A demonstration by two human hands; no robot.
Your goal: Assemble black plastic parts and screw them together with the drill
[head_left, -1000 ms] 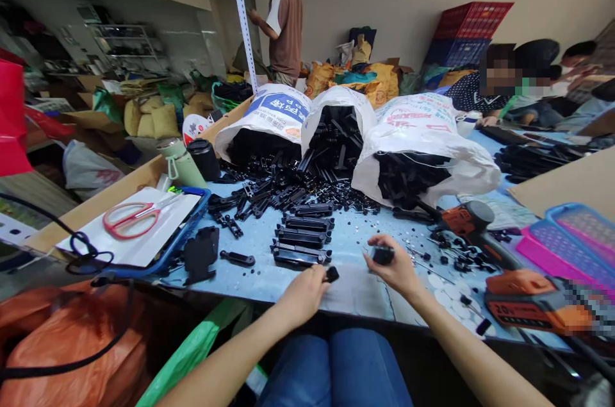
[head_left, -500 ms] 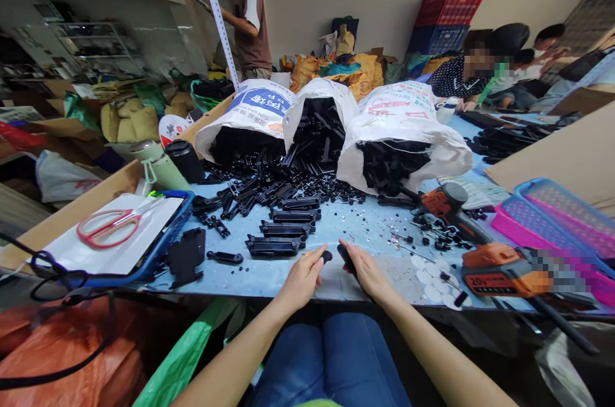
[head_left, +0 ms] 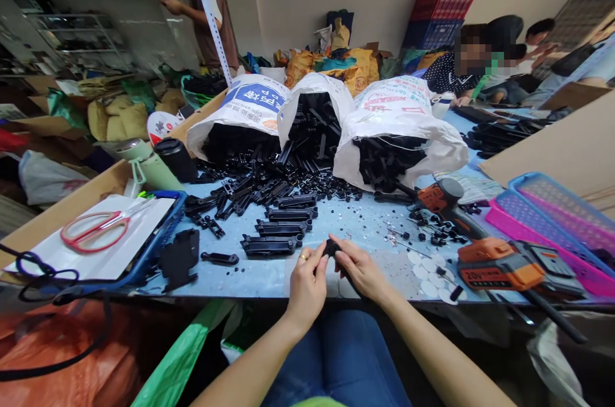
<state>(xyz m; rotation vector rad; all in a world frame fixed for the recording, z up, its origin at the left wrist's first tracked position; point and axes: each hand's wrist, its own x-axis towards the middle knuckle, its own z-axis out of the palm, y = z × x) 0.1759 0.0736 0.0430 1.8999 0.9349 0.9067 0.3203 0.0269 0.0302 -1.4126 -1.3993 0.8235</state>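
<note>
My left hand (head_left: 308, 282) pinches a small dark round piece, now mostly hidden at the fingertips. Closed around a black plastic arm (head_left: 331, 248), my right hand (head_left: 361, 269) meets the left one above the table's front edge. The two parts touch or nearly touch; fingers cover the contact. Just beyond my left hand, several black bracket arms (head_left: 271, 245) lie stacked in a row. A single short black arm (head_left: 220, 257) rests farther left, beside a flat black plate (head_left: 179, 259).
Three white sacks (head_left: 398, 106) spill black parts across the table's back. An orange cordless drill (head_left: 500, 263) lies at right near white discs (head_left: 427, 275), screws and plastic baskets (head_left: 552, 221). Red scissors (head_left: 96, 231) sit on a blue tray (head_left: 175, 215) at left. Other people are behind.
My hands have come together, bringing the small round piece against or close to the black arm. The view has shifted slightly; the standing person at the back has shifted left in view.
</note>
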